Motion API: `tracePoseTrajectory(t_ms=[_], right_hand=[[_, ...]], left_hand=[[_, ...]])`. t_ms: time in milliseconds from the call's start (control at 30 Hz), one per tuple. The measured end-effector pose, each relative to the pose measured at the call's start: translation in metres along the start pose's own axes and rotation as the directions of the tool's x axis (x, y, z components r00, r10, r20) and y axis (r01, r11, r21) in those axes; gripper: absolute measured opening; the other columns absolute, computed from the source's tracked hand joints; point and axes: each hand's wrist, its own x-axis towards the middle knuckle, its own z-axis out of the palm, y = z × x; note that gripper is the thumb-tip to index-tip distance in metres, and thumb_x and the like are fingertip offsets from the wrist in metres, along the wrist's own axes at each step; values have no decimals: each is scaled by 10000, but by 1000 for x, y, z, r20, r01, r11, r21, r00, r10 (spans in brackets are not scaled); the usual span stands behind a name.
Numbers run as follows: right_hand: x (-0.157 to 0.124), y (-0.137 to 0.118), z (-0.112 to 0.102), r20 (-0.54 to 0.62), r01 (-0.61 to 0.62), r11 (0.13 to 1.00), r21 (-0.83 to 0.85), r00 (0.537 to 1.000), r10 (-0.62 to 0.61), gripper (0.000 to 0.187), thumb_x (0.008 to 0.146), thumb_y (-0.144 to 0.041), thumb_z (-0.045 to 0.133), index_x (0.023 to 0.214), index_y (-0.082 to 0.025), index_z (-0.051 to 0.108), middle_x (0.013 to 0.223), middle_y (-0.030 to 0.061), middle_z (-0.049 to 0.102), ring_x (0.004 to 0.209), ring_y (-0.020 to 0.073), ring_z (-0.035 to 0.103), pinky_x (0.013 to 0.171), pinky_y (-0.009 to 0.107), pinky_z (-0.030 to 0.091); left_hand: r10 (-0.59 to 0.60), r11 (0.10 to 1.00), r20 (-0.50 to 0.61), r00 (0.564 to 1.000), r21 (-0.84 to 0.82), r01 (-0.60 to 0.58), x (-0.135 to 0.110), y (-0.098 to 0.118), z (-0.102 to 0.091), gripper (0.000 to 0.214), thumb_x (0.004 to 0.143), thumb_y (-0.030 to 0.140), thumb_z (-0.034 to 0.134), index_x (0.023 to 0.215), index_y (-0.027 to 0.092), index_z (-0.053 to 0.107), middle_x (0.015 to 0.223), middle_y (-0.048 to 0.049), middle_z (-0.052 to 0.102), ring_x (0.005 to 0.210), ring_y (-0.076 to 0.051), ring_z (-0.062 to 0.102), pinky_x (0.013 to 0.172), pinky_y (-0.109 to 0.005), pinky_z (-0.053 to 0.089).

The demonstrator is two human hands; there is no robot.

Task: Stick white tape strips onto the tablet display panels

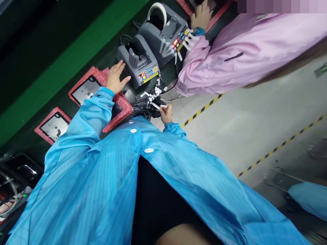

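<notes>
My left hand (pixel 118 79) is open, its fingers spread and thumb out, over red bubble wrap (pixel 124 105) and close to the left side of a grey tape dispenser (pixel 141 61) with a lit display. Below the dispenser lies a bundle of thin black wires (pixel 140 106) tagged with white strips (pixel 153 97). At the near side of this bundle, my right hand (pixel 166 114) has its thumb and fingers pinched on a white strip. Whether a wire is in that pinch too is hard to make out.
Flat panels (pixel 85 90) on red bubble wrap lie left on the dark bench. A second tape dispenser (pixel 166 32) has white tape pieces hanging from its front. A co-worker's pink sleeve (pixel 204 71) and hand (pixel 201 17) are at right. Yellow-black tape (pixel 204 109) marks the floor.
</notes>
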Motion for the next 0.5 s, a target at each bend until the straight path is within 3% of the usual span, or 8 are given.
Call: tracePoseTrajectory(t_ms=[100,200,300,400,500], right_hand=[[5,-7,1,4,-81,995,-62,997,81,257,768,-172,519,822,-268,287,913,47,600,950,174,611,1003,377,467],[13,-40,-11,-81,21,993,-112,996,-30,236,783,-269,591,819,-256,359,942,65,621,992,205,607,1012,389,455],[38,-88,-28,-199,107,994,-26,974,-110,186,912,-380,441,791,-263,360,850,37,627,902,186,630,927,377,501],[71,-128,-35,-150,120,993,10,982,-118,262,931,-408,407,716,-294,313,740,26,621,819,205,647,858,411,544],[94,-141,-28,-114,79,997,-20,990,-81,285,880,-405,472,675,-319,294,726,36,640,815,247,662,848,468,569]], left_hand=[[-7,1000,-8,1000,27,7,-11,-6,0,786,799,691,527,1463,274,473,1603,-40,356,1500,-319,268,1270,-547,117],[21,999,-34,999,48,-19,-20,-8,-1,798,821,704,510,1447,209,496,1584,-107,383,1476,-326,322,1252,-544,168],[50,998,-73,996,46,-46,-25,-5,-1,762,837,712,511,1425,228,521,1558,-110,426,1452,-323,366,1234,-542,210],[55,997,-101,993,53,-50,-28,2,-3,747,853,723,496,1418,234,528,1552,-115,435,1443,-317,383,1226,-530,236],[52,997,-96,994,60,-46,-32,6,-5,748,871,731,469,1418,224,524,1554,-128,429,1443,-313,389,1224,-531,239]])
